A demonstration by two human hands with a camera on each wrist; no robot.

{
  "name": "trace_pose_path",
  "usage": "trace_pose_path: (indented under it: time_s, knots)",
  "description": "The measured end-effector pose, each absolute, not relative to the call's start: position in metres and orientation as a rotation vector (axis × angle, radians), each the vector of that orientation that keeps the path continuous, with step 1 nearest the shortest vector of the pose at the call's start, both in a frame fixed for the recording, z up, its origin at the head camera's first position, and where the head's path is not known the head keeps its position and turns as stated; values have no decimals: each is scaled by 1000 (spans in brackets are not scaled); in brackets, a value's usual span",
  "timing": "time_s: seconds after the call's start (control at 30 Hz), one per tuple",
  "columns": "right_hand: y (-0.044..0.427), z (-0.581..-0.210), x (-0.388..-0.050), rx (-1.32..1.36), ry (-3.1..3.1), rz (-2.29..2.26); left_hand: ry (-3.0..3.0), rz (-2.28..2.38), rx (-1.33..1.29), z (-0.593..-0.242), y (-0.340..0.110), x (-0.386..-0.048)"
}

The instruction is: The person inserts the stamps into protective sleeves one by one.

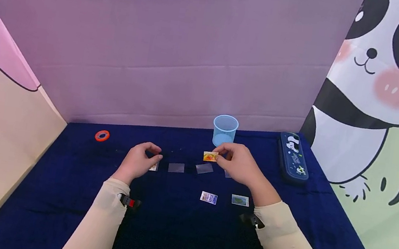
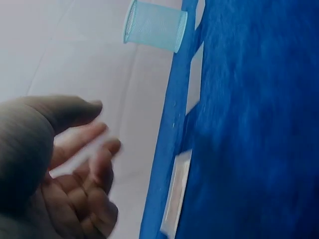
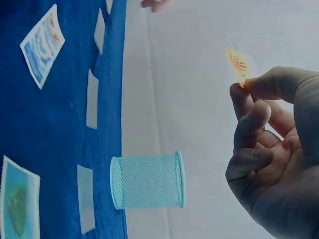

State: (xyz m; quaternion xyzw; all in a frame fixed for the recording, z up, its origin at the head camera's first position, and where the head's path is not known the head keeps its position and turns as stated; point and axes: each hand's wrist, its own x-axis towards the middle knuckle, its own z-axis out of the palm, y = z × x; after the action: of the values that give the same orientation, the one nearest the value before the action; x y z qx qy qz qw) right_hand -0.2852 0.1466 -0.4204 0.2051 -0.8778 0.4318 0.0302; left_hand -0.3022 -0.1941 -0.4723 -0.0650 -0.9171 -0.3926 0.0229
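My right hand pinches a small yellow-and-red stamp between thumb and forefinger, raised above the table. In the right wrist view that stamp is upright, gripped at one corner. My left hand holds nothing, its fingers loosely bent near another stamp it partly covers. To the right of that stamp lie pale, see-through rectangles: one, a tilted one, and one partly behind my right hand. Closer to me rest a purple-blue stamp and a green-blue stamp.
Behind my right hand stands a light-blue mesh cup. A dark blue panda pencil case lies at the right, and an orange ring at the far left. Dark blue cloth covers the table; printed curtains surround it.
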Motion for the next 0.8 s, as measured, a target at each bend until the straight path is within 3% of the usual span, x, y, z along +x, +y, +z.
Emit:
trace_pose_path:
  time_s: [0.8]
  knots:
    - [167,-407,-291,495,-2608,1290,-2926,-1149,-169,-495,-160,-309]
